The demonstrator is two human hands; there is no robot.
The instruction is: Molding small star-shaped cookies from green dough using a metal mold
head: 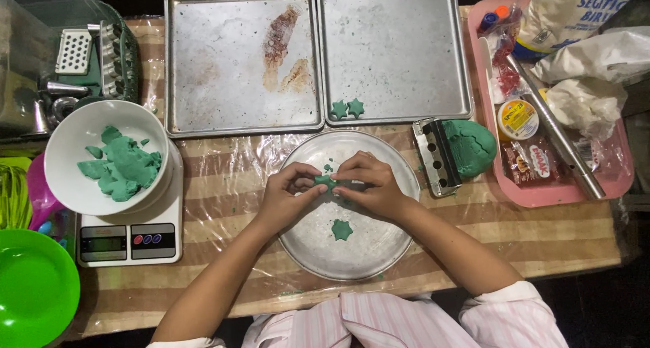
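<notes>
1. While both my hands meet over the round metal plate (386, 253), my left hand (288, 199) and right hand (369, 185) pinch a small green dough piece (323, 180) between fingertips, mostly hidden.
2. Nearer me on that plate lies a green dough star (342, 229).
3. Beyond the plate, two dough stars (347, 108) sit on the right baking tray (396, 50).
4. Left of the plate, a white bowl (74, 135) holds dough scraps.
5. Right of the plate, a dough lump (470, 145) sits partly behind a metal cutter (433, 158).

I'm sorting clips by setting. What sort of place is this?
Probably a home kitchen table set up for baking: two metal baking trays, a kitchen scale bearing a white bowl of green dough, and both hands shaping a dough piece.
</notes>
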